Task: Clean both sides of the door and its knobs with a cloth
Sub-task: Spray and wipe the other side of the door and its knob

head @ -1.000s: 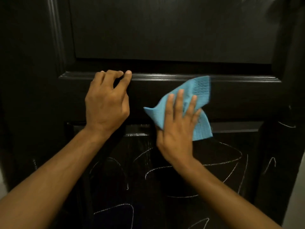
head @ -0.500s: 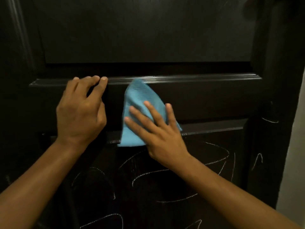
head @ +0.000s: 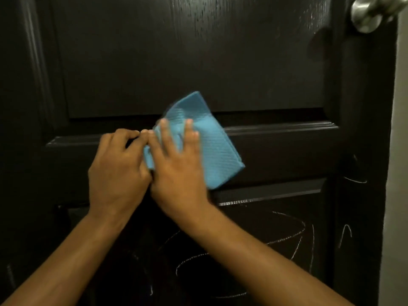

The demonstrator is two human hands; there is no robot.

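Observation:
A dark panelled door (head: pixel 198 51) fills the view, with white chalk scribbles (head: pixel 287 235) on its lower panel. A blue cloth (head: pixel 216 151) lies flat against the door's middle rail. My right hand (head: pixel 176 164) presses the cloth to the door with straight, spread fingers. My left hand (head: pixel 117 171) rests on the rail just to its left, fingers curled onto the moulded ledge, touching my right hand. A silver knob (head: pixel 371 12) sticks out at the top right corner.
The door's right edge (head: pixel 390 151) meets a pale wall (head: pixel 399 173) at the far right. More chalk marks (head: pixel 345 237) run down the door's right stile.
My right hand has slid the cloth left and up along the rail until it meets my left hand. The view has shifted, bringing the knob into sight.

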